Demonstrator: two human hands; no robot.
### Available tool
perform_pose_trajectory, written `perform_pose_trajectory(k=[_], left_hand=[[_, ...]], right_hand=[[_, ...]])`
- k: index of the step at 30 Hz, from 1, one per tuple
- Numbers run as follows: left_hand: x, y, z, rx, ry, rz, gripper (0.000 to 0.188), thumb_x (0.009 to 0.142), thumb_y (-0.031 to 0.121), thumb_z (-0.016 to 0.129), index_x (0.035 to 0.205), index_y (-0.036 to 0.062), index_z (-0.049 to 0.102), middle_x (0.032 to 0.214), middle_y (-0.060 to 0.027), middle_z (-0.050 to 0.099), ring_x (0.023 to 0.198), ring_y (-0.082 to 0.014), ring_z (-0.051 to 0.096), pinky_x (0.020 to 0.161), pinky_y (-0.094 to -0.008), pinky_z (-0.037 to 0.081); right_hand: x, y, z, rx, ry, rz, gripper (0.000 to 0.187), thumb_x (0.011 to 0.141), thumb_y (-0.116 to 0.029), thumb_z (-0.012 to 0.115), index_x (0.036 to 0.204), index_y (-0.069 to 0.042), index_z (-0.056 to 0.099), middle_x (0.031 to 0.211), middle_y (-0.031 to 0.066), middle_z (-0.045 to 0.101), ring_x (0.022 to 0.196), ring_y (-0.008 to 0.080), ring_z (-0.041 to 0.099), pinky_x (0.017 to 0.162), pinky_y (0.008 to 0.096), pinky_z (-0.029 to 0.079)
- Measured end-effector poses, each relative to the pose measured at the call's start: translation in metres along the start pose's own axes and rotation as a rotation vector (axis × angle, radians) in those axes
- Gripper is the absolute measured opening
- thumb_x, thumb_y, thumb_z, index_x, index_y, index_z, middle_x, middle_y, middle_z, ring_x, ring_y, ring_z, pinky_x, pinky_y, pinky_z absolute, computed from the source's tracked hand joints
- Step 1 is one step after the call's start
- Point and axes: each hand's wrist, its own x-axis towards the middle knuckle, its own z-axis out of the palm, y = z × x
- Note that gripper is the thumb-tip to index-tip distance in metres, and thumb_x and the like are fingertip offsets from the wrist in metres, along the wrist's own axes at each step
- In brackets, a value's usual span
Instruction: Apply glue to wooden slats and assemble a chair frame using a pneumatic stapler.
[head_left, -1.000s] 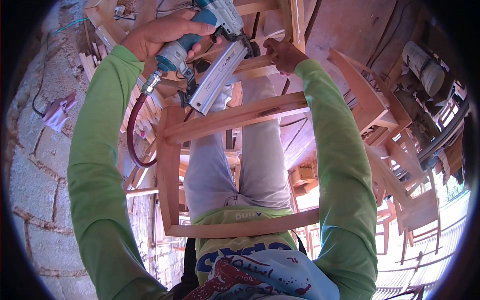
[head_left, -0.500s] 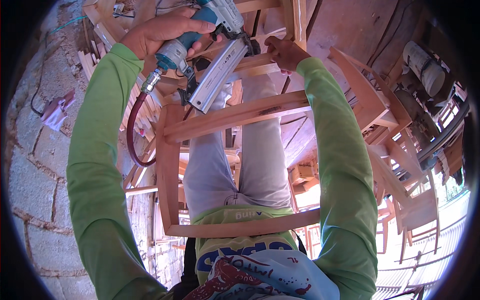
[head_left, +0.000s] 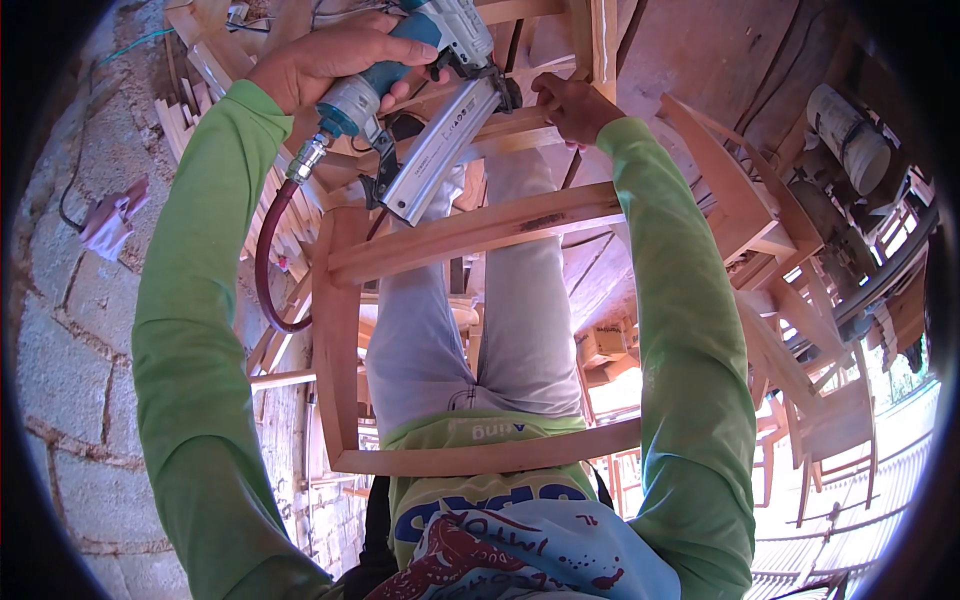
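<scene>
My left hand (head_left: 335, 62) is wrapped round the grip of a teal and silver pneumatic nail gun (head_left: 445, 150). A dark red air hose (head_left: 268, 240) runs down from its metal coupling. The gun's nose lies close to a wooden rail (head_left: 515, 128) of a chair frame, beside my right hand. My right hand (head_left: 580, 108) is closed on that rail, with some fingers hidden behind it. Nearer my body, the frame's pale brown crossbar (head_left: 470, 238) and curved lower bar (head_left: 490, 452) span in front of my legs; my right sleeve covers their right ends.
A rough block wall (head_left: 75, 400) stands at the left, with a crumpled cloth (head_left: 115, 220) by it. Stacked wood strips (head_left: 285, 225) lie beside the gun. To the right are wooden chair parts (head_left: 735, 190), a white bucket (head_left: 848, 138) and an assembled chair (head_left: 840, 425).
My left hand and the nail gun have shifted slightly to the right. My right hand keeps its place on the rail, and the frame has hardly moved.
</scene>
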Motion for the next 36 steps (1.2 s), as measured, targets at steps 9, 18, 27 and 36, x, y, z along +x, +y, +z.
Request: perform_pose_trajectory(k=[9,18,27,36], left_hand=[[0.012,-0.005,-0.007,-0.067,-0.041,-0.024,0.035,0.096,0.018,0.069,0.124,0.0004,0.058,0.106,-0.0072,0.068,0.068,-0.0072,0.057,0.052,-0.023,0.055],[0.018,-0.005,-0.011,-0.128,-0.065,-0.065,0.032,0.097,0.017,0.068,0.122,0.0005,0.059,0.107,-0.0078,0.066,0.068,-0.0077,0.057,0.052,-0.0233,0.054],[0.028,0.003,-0.013,-0.105,-0.087,-0.16,0.03,0.097,0.016,0.068,0.12,0.0005,0.058,0.104,-0.0075,0.066,0.068,-0.0079,0.058,0.052,-0.0238,0.054],[0.039,0.013,-0.008,0.059,-0.053,-0.147,0.027,0.097,0.017,0.067,0.114,-0.004,0.062,0.096,-0.0107,0.071,0.066,-0.0081,0.059,0.053,-0.0257,0.056]], right_hand=[[0.005,0.002,0.003,-0.012,0.034,-0.005,0.031,0.092,0.004,0.049,0.121,-0.007,0.053,0.087,0.0109,0.063,0.057,0.0203,0.063,0.044,0.0354,0.051],[0.008,0.009,0.005,-0.058,0.068,-0.04,0.031,0.091,0.004,0.054,0.121,-0.005,0.054,0.092,0.0133,0.066,0.066,0.0252,0.068,0.051,0.0384,0.056],[0.012,0.016,0.007,-0.158,0.101,-0.118,0.038,0.088,0.003,0.058,0.126,-0.002,0.055,0.107,0.0165,0.07,0.101,0.0338,0.069,0.08,0.0419,0.059],[0.016,0.02,0.009,-0.192,0.133,-0.184,0.036,0.087,0.003,0.058,0.123,-0.001,0.057,0.104,0.0173,0.07,0.1,0.0362,0.069,0.086,0.0437,0.056]])
